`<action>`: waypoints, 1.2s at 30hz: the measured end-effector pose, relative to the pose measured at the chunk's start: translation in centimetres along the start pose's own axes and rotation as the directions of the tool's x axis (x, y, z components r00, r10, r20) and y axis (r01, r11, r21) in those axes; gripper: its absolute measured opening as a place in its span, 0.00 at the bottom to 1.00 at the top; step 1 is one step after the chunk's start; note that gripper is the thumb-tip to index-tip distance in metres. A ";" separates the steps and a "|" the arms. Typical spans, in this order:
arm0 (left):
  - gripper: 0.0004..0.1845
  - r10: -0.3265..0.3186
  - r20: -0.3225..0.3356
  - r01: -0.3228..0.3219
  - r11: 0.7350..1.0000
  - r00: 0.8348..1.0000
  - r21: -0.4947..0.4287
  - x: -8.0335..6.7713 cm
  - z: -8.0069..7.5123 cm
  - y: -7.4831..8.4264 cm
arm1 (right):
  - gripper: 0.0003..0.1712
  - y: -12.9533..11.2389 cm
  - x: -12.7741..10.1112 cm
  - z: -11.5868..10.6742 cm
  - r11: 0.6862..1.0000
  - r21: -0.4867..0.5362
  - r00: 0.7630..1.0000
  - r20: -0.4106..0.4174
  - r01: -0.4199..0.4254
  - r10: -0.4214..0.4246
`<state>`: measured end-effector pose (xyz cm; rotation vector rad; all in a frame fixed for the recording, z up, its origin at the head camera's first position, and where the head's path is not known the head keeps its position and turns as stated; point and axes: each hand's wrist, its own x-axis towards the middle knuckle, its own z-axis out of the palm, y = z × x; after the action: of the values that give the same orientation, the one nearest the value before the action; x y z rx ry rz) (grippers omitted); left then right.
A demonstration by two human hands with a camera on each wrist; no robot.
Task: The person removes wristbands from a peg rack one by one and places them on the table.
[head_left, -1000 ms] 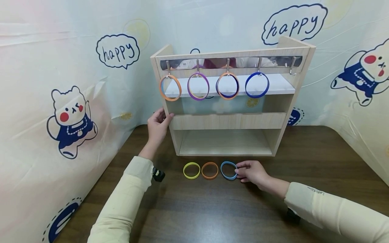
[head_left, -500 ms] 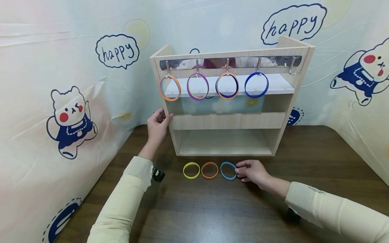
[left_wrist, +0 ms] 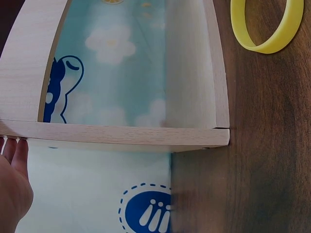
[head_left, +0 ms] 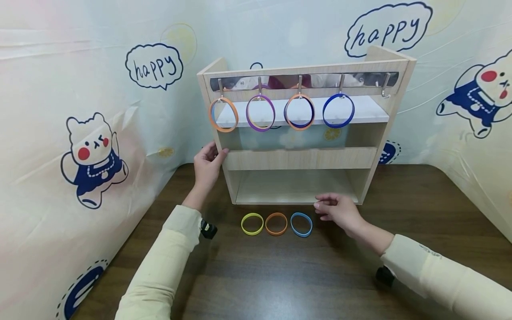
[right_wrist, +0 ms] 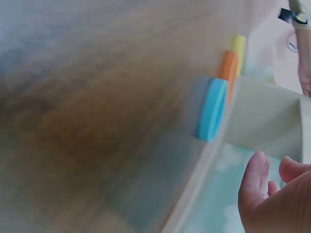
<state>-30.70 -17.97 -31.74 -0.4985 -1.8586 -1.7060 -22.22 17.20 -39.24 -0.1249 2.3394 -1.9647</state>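
My left hand (head_left: 209, 162) holds the left side panel of a small wooden shelf (head_left: 300, 160), thumb at its front edge; in the left wrist view, fingertips meet the panel's outer face. Three silicone wristbands lie in a row on the table before the shelf: a yellow one (head_left: 252, 224), an orange one (head_left: 276, 224) and a light blue one (head_left: 301, 224). Up and to the right of the blue band, my right hand (head_left: 338, 211) hovers with relaxed fingers and nothing between them. The right wrist view shows this hand (right_wrist: 272, 194) apart from the blue band (right_wrist: 213, 110).
A metal hook rail (head_left: 280, 82) runs along the shelf's top. From its hooks hang bands: orange (head_left: 236, 117), purple (head_left: 273, 116), orange with dark blue (head_left: 313, 116) and blue (head_left: 352, 116). The rightmost hook (head_left: 385, 86) carries no band. Printed cloth (head_left: 96, 26) surrounds the brown table (head_left: 256, 275).
My right hand has let go of the light blue band and risen up and slightly right toward the shelf. The left hand and the three bands stay put.
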 end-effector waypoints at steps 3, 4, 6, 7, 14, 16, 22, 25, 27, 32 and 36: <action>0.18 0.003 -0.001 -0.003 1.000 1.000 0.005 0.0 0.0 0.0 | 0.21 -0.8 0.0 -0.3 0.999 0.003 0.999 -0.012 0.043 -0.043; 0.18 0.004 0.000 -0.004 1.000 1.000 0.007 0.0 0.0 0.0 | 0.21 -1.1 0.0 -0.4 0.998 0.003 0.998 -0.015 0.057 -0.057; 0.18 0.005 0.001 -0.005 1.000 1.000 0.010 0.0 0.0 0.0 | 0.21 -1.7 0.0 -0.6 0.996 -0.001 0.996 -0.021 0.084 -0.084; 0.18 0.004 0.001 -0.004 1.000 1.000 0.010 0.0 0.0 0.0 | 0.21 -2.0 -0.1 -0.7 0.995 -0.007 0.995 -0.022 0.098 -0.098; 0.18 0.004 0.001 -0.004 1.000 1.000 0.006 -0.1 0.0 -0.1 | 0.22 -4.4 -0.3 -1.5 0.985 -0.025 0.984 -0.050 0.171 -0.172; 0.18 0.004 0.000 -0.004 1.000 1.000 0.004 0.0 0.0 -0.1 | 0.22 -5.0 -0.3 -1.7 0.983 -0.026 0.981 -0.062 0.181 -0.182; 0.18 -0.002 0.005 0.002 1.000 1.000 0.009 0.0 -0.1 0.0 | 0.25 -6.7 -0.3 -2.2 0.978 -0.025 0.971 -0.113 0.209 -0.210; 0.18 -0.007 0.005 0.007 1.000 1.000 0.013 -0.1 -0.1 0.0 | 0.26 -7.2 -0.3 -2.5 0.974 -0.020 0.964 -0.138 0.225 -0.226; 0.19 -0.009 0.005 0.009 1.000 1.000 0.014 -0.1 -0.1 0.0 | 0.26 -7.6 -0.3 -2.7 0.972 -0.012 0.960 -0.155 0.234 -0.233; 0.19 -0.008 0.000 0.008 1.000 1.000 0.012 -0.1 -0.1 0.1 | 0.27 -8.9 -0.3 -3.1 0.973 0.016 0.954 -0.203 0.230 -0.222; 0.19 -0.009 -0.003 0.009 1.000 1.000 0.012 -0.1 -0.1 0.0 | 0.26 -10.1 -0.4 -3.4 0.971 0.023 0.943 -0.245 0.237 -0.224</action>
<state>-30.62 -18.07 -31.74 -0.4835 -1.8703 -1.6994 -22.14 18.81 -28.74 -0.1732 2.5197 -2.2659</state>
